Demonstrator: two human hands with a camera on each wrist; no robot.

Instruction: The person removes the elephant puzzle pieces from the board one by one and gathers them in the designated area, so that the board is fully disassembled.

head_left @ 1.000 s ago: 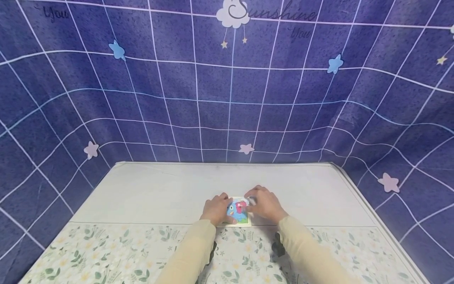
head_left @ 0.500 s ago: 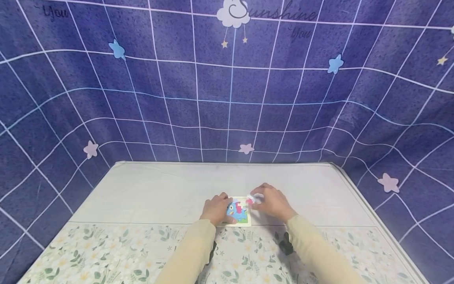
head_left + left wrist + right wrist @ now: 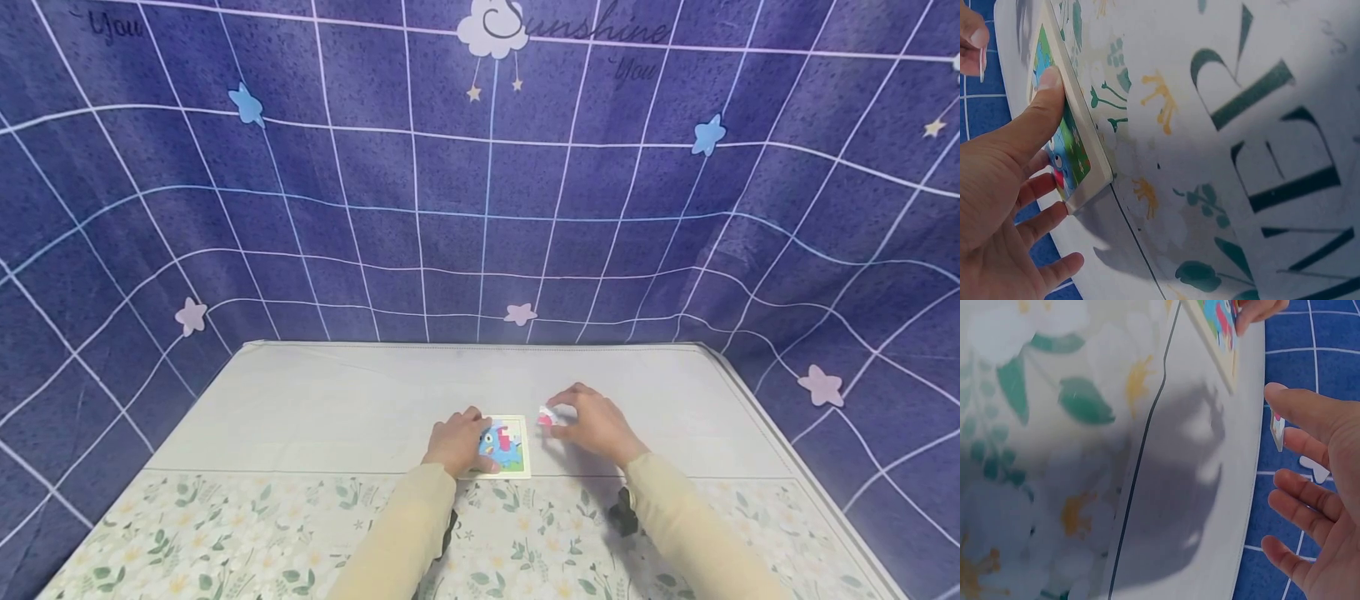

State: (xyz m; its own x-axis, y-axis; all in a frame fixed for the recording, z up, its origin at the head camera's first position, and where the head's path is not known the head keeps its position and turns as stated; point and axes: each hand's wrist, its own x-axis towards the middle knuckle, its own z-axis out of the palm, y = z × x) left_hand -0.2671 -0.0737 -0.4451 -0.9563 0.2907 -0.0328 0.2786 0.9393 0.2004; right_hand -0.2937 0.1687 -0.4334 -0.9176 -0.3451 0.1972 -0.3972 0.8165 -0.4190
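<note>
A small square jigsaw puzzle with a pale frame and a blue cartoon animal lies flat on the table. A pale gap shows at its upper right, beside a pink patch. My left hand holds the puzzle at its left side; in the left wrist view the thumb lies over the picture and the fingers are at the far edge. To the right of the frame, my right hand pinches a white and pink puzzle piece between thumb and forefinger, raised off the table. The other right fingers are spread loosely in the right wrist view.
The table's white back strip meets a flower-print cover in front. A dark blue curtain with a white grid and stars hangs behind and at both sides. A dark wrist strap shows under the right sleeve.
My right hand has drawn the piece away from the puzzle, rightward and slightly back, exposing a pale gap in the picture. My left hand and the frame have stayed in place.
</note>
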